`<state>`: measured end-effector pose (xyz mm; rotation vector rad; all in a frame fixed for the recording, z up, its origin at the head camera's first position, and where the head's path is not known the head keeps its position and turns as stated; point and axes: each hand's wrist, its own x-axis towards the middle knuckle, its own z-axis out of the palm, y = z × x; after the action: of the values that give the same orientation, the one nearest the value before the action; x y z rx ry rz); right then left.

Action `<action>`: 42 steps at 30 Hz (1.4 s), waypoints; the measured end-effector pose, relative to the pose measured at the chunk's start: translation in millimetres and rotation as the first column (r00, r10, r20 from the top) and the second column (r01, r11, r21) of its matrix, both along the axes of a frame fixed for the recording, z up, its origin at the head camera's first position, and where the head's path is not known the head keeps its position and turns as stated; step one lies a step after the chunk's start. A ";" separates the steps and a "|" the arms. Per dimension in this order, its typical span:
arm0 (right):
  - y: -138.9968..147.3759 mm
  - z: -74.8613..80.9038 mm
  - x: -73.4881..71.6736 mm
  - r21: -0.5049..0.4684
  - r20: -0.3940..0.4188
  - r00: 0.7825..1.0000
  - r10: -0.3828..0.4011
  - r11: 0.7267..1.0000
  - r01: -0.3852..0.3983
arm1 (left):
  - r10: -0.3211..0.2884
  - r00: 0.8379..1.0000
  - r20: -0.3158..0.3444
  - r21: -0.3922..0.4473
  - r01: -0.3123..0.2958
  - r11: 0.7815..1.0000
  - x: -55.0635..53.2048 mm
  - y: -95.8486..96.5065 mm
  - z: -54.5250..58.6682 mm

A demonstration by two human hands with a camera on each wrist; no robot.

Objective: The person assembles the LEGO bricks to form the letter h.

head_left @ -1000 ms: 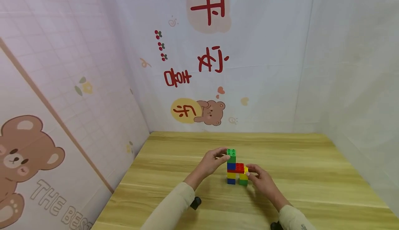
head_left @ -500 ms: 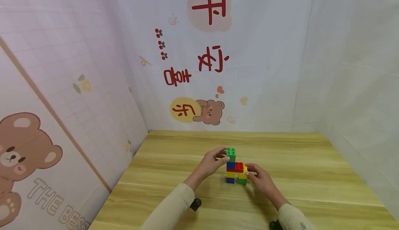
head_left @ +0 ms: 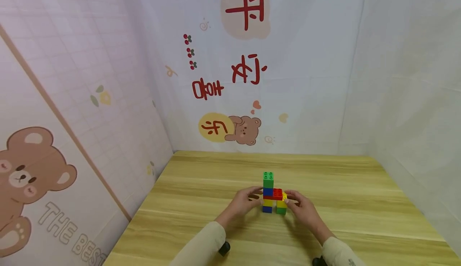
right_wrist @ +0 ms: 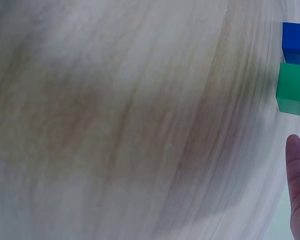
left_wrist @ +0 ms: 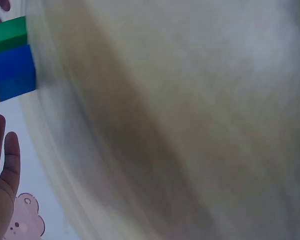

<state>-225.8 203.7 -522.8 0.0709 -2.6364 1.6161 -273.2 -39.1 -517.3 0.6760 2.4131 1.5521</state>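
A small arch of toy building bricks stands on the table. On its left leg, a green brick (head_left: 268, 182) tops a blue one, and a red brick (head_left: 276, 195) bridges across to the right leg. My left hand (head_left: 243, 204) is at the left leg, fingertips close beside the left yellow brick (head_left: 268, 203) and the blue brick above. My right hand (head_left: 304, 210) pinches the right yellow brick (head_left: 281, 204), thumb in front. In the left wrist view, two straight fingers (left_wrist: 11, 160) point toward a blue brick (left_wrist: 14, 75). The right wrist view shows a green brick (right_wrist: 292, 90) above the fingertips.
The wood-grain table (head_left: 201, 170) meets a printed cloth backdrop (head_left: 306, 97) at its far edge. Cloth with a large bear print (head_left: 36, 170) hangs on the left, and plain cloth stands on the right. Dark wrist-worn devices (head_left: 224, 249) sit under the sleeves.
My left hand has let go of the green top brick and dropped down beside the left leg. The right hand keeps its place at the right yellow brick.
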 end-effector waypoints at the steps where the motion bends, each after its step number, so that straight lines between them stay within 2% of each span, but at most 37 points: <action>1: 0.0 0.0 -0.3 -0.003 0.000 1.000 -0.002 1.000 0.002 | 0.000 1.000 0.000 0.010 0.000 1.000 0.4 0.1 -1.8; 8: -1.2 -2.3 -2.6 -0.016 0.003 1.000 -0.007 1.000 0.007 | 0.016 0.999 -0.038 0.047 -0.014 0.999 1.9 -1.0 -9.2; 15: -0.9 -4.2 -4.3 -0.010 0.004 1.000 -0.005 1.000 0.005 | 0.024 0.999 -0.033 0.076 -0.021 0.997 0.4 8.2 -12.9; 20: -1.9 -2.9 -4.9 -0.035 0.007 1.000 0.005 0.999 -0.005 | 0.059 0.997 -0.045 0.098 -0.054 0.994 0.1 10.7 -14.1; 26: -3.5 -4.4 -6.7 -0.021 -0.010 1.000 -0.013 1.000 0.013 | 0.041 0.997 -0.064 0.108 -0.034 0.994 0.0 10.1 -13.6; 32: -9.4 -10.7 -8.3 -0.032 -0.003 1.000 -0.018 0.999 0.018 | 0.039 0.999 -0.028 0.074 -0.037 0.997 -1.0 3.5 -16.5; 36: -11.7 -14.2 -9.8 -0.043 0.032 0.999 0.014 0.999 -0.012 | 0.024 1.000 0.010 0.056 -0.025 0.998 -4.2 -2.8 -17.7; 42: -13.1 -13.5 -10.4 -0.023 0.072 0.997 0.041 0.999 -0.039 | -0.001 0.998 0.069 0.037 -0.002 0.999 -6.1 -8.5 -13.0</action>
<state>-236.2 190.6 -536.2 0.0659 -2.6876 1.6906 -279.2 -47.6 -530.2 0.6183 2.3407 1.5973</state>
